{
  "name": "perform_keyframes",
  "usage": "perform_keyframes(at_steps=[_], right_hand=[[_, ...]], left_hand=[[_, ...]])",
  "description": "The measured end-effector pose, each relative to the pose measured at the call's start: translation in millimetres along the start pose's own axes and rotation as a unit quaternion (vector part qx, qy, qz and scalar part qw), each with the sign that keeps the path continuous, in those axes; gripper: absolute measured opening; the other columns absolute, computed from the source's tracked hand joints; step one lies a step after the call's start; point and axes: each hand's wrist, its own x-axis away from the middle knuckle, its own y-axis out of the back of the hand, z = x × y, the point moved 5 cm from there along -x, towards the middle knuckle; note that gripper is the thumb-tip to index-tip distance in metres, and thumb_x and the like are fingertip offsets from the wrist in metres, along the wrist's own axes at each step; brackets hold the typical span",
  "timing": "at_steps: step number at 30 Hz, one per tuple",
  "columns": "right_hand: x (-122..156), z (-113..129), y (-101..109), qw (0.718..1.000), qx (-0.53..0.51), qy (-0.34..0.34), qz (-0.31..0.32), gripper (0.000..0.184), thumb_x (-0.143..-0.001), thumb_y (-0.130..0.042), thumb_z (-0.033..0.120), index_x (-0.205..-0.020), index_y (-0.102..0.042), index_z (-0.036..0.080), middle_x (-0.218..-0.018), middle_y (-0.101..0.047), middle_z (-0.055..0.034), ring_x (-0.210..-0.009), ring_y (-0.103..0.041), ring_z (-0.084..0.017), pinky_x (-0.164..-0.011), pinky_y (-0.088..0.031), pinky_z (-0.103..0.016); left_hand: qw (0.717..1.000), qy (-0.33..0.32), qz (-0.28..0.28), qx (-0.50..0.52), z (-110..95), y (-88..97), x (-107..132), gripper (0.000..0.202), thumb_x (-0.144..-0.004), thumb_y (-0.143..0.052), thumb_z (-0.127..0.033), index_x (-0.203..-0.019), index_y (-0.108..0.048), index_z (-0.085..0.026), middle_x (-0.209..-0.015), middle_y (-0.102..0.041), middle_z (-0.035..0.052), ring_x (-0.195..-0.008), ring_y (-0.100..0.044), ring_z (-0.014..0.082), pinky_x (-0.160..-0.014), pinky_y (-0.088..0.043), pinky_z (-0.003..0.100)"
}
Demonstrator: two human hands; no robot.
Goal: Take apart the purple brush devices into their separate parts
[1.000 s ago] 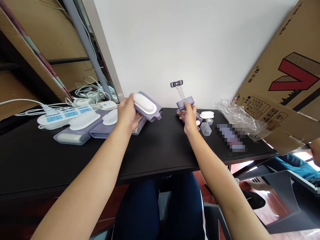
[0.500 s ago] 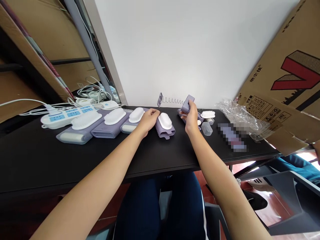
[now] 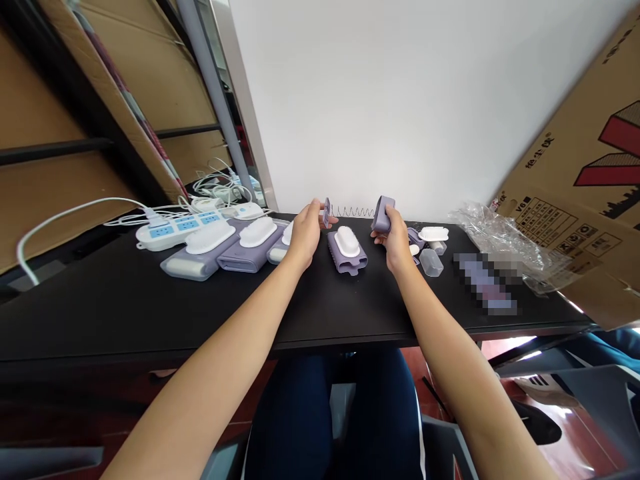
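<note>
My left hand (image 3: pixel 306 232) is closed around a small purple end plate (image 3: pixel 327 212). From that plate a thin coiled spring (image 3: pixel 353 212) stretches across to a hollow purple casing (image 3: pixel 384 213). My right hand (image 3: pixel 395 237) grips this casing, its thumb along the side. On the black table between my hands sits a purple body with a fuzzy white pad (image 3: pixel 347 245) on top. Just right of my right hand lie a white pad (image 3: pixel 433 233), a clear plastic cap (image 3: pixel 431 263) and other purple parts, partly hidden by the hand.
Several purple units with white pads (image 3: pixel 258 232) line the table's left, before a white power strip (image 3: pixel 180 229) with cables. A crumpled clear bag (image 3: pixel 505 233), a blurred-out item (image 3: pixel 485 283) and a big cardboard box (image 3: pixel 575 180) are at right. A white wall (image 3: pixel 400 100) stands behind.
My left hand has risen from the table beside the padded purple body and taken hold of the end plate on the spring. The casing in my right hand has turned more upright. The view has shifted.
</note>
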Motion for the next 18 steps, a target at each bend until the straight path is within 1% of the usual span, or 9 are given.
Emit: perform_keyframes(at_steps=[2, 4, 6, 8, 9, 11, 13, 15, 18], right_hand=[[2, 2, -3, 1.0, 0.014, 0.0, 0.018, 0.043, -0.084, -0.069, 0.066, -0.093, -0.059, 0.025, -0.08, -0.064, 0.0014, -0.062, -0.06, -0.012, -0.053, -0.041, -0.026], [3, 5, -5, 0.999, 0.035, 0.0, 0.04, 0.045, -0.082, -0.072, 0.063, -0.104, -0.061, 0.026, -0.084, -0.065, 0.0024, -0.065, -0.062, -0.013, -0.054, -0.041, -0.026], [4, 9, -6, 0.995, 0.067, 0.009, 0.067, 0.052, -0.081, -0.074, 0.061, -0.118, -0.061, 0.028, -0.089, -0.066, 0.0022, -0.073, -0.065, -0.015, -0.056, -0.043, -0.026], [4, 14, -6, 0.989, 0.108, 0.033, 0.097, 0.058, -0.081, -0.077, 0.059, -0.127, -0.059, 0.028, -0.097, -0.069, 0.0003, -0.086, -0.068, -0.018, -0.062, -0.048, -0.027], [4, 16, -5, 0.984, 0.13, 0.054, 0.113, 0.06, -0.081, -0.078, 0.056, -0.13, -0.059, 0.028, -0.103, -0.07, -0.0011, -0.094, -0.068, -0.02, -0.069, -0.052, -0.029], [2, 19, -3, 0.968, 0.178, 0.108, 0.139, 0.058, -0.081, -0.08, 0.047, -0.132, -0.059, 0.029, -0.119, -0.071, -0.0038, -0.112, -0.067, -0.022, -0.086, -0.056, -0.034], [2, 20, -2, 0.947, 0.228, 0.164, 0.155, 0.053, -0.082, -0.076, 0.036, -0.132, -0.06, 0.029, -0.134, -0.068, -0.0059, -0.127, -0.062, -0.024, -0.099, -0.056, -0.038], [1, 19, -1, 0.926, 0.272, 0.212, 0.152, 0.049, -0.084, -0.069, 0.028, -0.132, -0.061, 0.029, -0.142, -0.065, -0.0076, -0.134, -0.058, -0.026, -0.103, -0.055, -0.041], [2, 19, 1, 0.895, 0.324, 0.277, 0.133, 0.046, -0.088, -0.059, 0.021, -0.133, -0.06, 0.029, -0.147, -0.061, -0.0099, -0.14, -0.055, -0.026, -0.109, -0.054, -0.045]], left_hand=[[1.0, -0.001, 0.0, -0.006, -5, 0.7, 1, 0.034, -0.105, -0.06, -0.049, -0.096, -0.071, -0.018, -0.074, -0.073, 0.0052, -0.067, -0.066, 0.017, -0.07, -0.052, 0.026], [1.0, 0.007, -0.01, -0.012, -9, 3.3, 1, 0.031, -0.103, -0.064, -0.047, -0.093, -0.071, -0.018, -0.071, -0.071, 0.0035, -0.06, -0.062, 0.0139, -0.063, -0.048, 0.023], [0.999, 0.024, -0.025, -0.011, -13, 6.9, 1, 0.028, -0.104, -0.063, -0.044, -0.093, -0.071, -0.018, -0.069, -0.069, 0.0024, -0.053, -0.057, 0.0109, -0.055, -0.043, 0.02], [0.998, 0.046, -0.037, -0.005, -16, 10.4, 0, 0.026, -0.104, -0.06, -0.04, -0.093, -0.069, -0.019, -0.068, -0.068, 0.0019, -0.048, -0.053, 0.0094, -0.049, -0.039, 0.019], [0.998, 0.057, -0.039, -0.001, -17, 11.8, -1, 0.025, -0.104, -0.06, -0.04, -0.092, -0.067, -0.019, -0.068, -0.068, 0.0018, -0.046, -0.052, 0.0092, -0.046, -0.038, 0.018], [0.997, 0.072, -0.04, 0.003, -18, 13.7, -1, 0.024, -0.102, -0.062, -0.04, -0.09, -0.065, -0.02, -0.069, -0.068, 0.0018, -0.043, -0.05, 0.0088, -0.043, -0.037, 0.018], [0.996, 0.08, -0.037, -0.001, -18, 14.8, -2, 0.023, -0.1, -0.065, -0.04, -0.088, -0.063, -0.02, -0.07, -0.069, 0.0021, -0.04, -0.05, 0.0082, -0.041, -0.036, 0.018], [0.996, 0.082, -0.034, -0.006, -17, 15.3, -2, 0.021, -0.099, -0.065, -0.038, -0.088, -0.063, -0.02, -0.072, -0.072, 0.003, -0.039, -0.049, 0.0075, -0.039, -0.035, 0.017], [0.996, 0.082, -0.031, -0.012, -15, 15.5, -3, 0.019, -0.099, -0.061, -0.035, -0.09, -0.064, -0.019, -0.077, -0.075, 0.0051, -0.038, -0.047, 0.0074, -0.037, -0.033, 0.019]])
